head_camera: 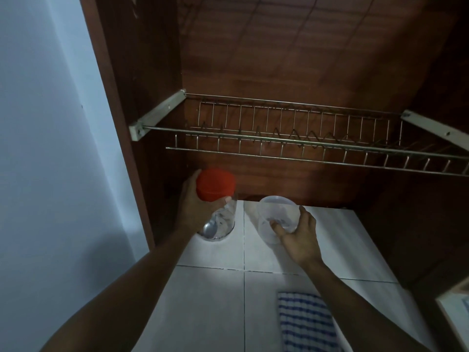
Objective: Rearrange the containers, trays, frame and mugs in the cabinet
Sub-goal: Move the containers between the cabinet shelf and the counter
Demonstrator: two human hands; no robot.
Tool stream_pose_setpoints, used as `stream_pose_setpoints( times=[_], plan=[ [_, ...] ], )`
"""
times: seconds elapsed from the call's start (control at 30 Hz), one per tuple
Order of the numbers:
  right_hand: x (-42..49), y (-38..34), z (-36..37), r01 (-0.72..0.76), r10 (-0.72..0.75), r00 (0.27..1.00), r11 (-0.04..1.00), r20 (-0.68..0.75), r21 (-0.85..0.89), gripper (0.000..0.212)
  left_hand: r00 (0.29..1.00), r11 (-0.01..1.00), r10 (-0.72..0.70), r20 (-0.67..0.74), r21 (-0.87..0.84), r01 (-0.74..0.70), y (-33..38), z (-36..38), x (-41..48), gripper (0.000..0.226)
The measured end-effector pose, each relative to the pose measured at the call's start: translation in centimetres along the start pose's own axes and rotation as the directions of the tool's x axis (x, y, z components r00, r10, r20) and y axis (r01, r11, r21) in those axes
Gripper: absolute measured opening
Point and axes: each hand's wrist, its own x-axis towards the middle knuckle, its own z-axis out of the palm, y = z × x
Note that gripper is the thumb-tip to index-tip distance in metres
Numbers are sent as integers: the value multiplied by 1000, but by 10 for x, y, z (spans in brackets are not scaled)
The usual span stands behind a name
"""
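Note:
My left hand [196, 207] grips a clear plastic jar [223, 221] with a red lid [215, 184], held upright just below the open wooden cabinet [142, 72]. To its right, my right hand [297, 233] holds a round clear plastic container [278, 214] by its lower side, fingers curled round it, the lidded top tilted toward me. Both items hang in the air in front of the cabinet's bottom edge. Above them a wire dish rack [304, 146] spans the cabinet and carries nothing that I can see.
White wall tiles [210, 301] lie below the cabinet. A blue and white checked cloth [304, 323] hangs at the lower right. The pale blue wall [50, 148] runs along the left, and a light wooden edge [454, 308] shows at the far right.

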Motion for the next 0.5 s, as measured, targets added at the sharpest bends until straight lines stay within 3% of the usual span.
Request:
stream_pose_setpoints(
  times=[0.37,0.5],
  plan=[
    [-18,-11,-29,-2,1,1000,999,-29,-35,100,1000,1000,29,-7,-2,-29,13,-15,-15,82],
    [-31,-20,-41,34,-35,999,998,-17,-52,89,998,998,65,-2,26,-65,14,-22,-26,73]
  ],
)
